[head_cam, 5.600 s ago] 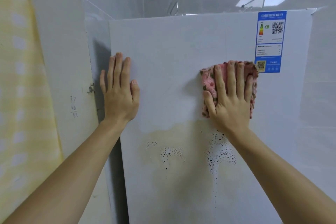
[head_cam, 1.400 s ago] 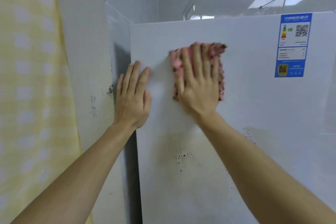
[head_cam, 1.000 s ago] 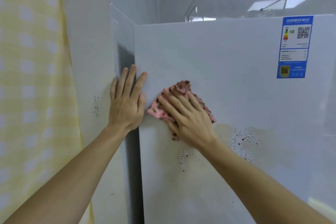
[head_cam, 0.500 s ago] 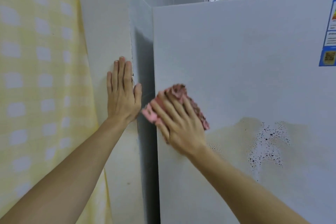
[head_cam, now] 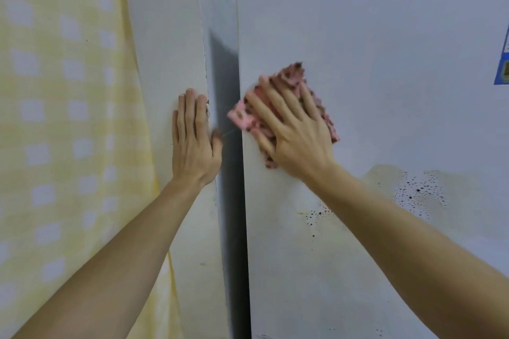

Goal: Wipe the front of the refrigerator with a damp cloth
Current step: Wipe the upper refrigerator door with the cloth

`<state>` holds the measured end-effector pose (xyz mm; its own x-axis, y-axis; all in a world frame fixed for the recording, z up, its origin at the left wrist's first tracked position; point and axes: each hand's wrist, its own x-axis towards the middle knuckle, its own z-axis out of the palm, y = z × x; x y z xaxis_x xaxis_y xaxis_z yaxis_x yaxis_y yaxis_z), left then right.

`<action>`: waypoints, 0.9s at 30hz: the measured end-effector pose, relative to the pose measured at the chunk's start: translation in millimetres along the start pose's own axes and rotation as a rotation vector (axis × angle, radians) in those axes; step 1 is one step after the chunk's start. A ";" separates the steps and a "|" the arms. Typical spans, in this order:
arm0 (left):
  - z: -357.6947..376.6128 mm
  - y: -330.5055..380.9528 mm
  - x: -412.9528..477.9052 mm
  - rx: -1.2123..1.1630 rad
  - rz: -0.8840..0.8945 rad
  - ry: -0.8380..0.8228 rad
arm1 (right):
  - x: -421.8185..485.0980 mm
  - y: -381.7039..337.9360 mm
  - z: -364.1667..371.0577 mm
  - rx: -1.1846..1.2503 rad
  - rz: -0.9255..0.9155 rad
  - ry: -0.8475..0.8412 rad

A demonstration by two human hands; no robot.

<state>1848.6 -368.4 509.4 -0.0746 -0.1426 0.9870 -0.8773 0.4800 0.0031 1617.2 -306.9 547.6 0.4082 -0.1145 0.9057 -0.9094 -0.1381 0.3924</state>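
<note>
From the head view, your right hand (head_cam: 297, 132) lies flat on the cloth (head_cam: 293, 78), fingers spread and nearly straight. It presses the cloth rather than clutching it. The cloth sits on the fridge (head_cam: 385, 63) front at its left edge, about mid-height in view, and one pink corner overhangs the dark gap beside the door. Your left hand (head_cam: 192, 146) is flat and empty on the wall (head_cam: 165, 36) just across that gap, fingers straight, apparently steadying you.

The upper front looks clean. The work that counts is lower: a yellowish stain (head_cam: 413, 192) with black specks spreads below and to the right of your hand, and a smaller speckled patch shows near your right forearm.

To do this step well, press through the whole palm so the cloth does not bunch under the fingers. Sweep in overlapping passes down into the stain, not just along the edge. The specks will likely need firmer, shorter rubs. Turn the cloth to a fresh face once it loads up, or you may smear yellow over clean paint. Mind the overhanging corner; it could catch in the gap.
</note>
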 end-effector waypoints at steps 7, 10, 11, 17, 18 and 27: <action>0.9 -2.2 -3.8 -0.018 0.015 -0.002 | -33.7 -34.4 13.6 0.005 0.047 0.010; 0.6 0.3 -8.2 -0.005 0.014 -0.015 | -95.3 -58.3 17.4 0.031 -0.104 -0.098; 0.5 1.9 -10.1 -0.002 0.018 -0.019 | -118.2 -62.6 16.8 0.025 -0.170 -0.136; -3.6 5.8 -12.7 0.032 0.048 -0.052 | -141.8 -42.3 5.7 -0.068 -0.555 -0.336; -4.4 6.2 -12.0 0.033 0.044 -0.058 | -130.5 -34.8 2.0 -0.080 -0.563 -0.331; -7.8 -0.8 -11.2 0.037 0.059 -0.043 | -10.8 13.0 -8.6 -0.056 0.069 -0.038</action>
<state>1853.9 -360.5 499.6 -0.1464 -0.1523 0.9774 -0.8874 0.4568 -0.0617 1600.2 -299.0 544.3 0.3458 -0.1592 0.9247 -0.9382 -0.0736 0.3382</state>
